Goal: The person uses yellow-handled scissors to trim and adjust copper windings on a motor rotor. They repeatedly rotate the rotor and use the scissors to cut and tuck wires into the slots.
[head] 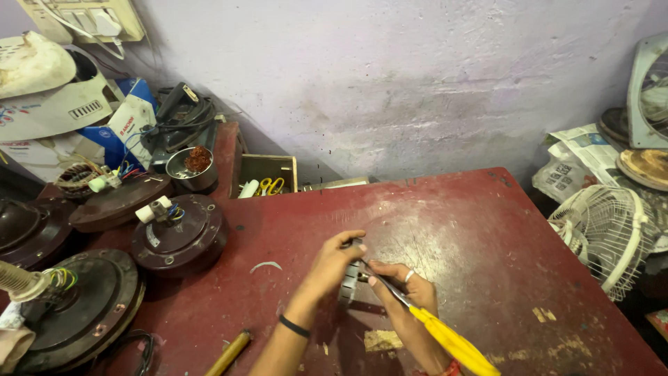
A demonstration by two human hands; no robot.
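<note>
Left hand (334, 261) pinching small grey part (348, 284), half hidden; right hand (403, 296) clamped round yellow-handled scissors (445, 338), tips obscured, over red bench (487, 237).

The light was soft and even, fairly bright on the pale wall (417, 83); a dull sheen lay on the red counter (445, 230); the hands cast short, faint shadows; edges bowed with wide-angle distortion; the left corner sat dimmer.
</note>
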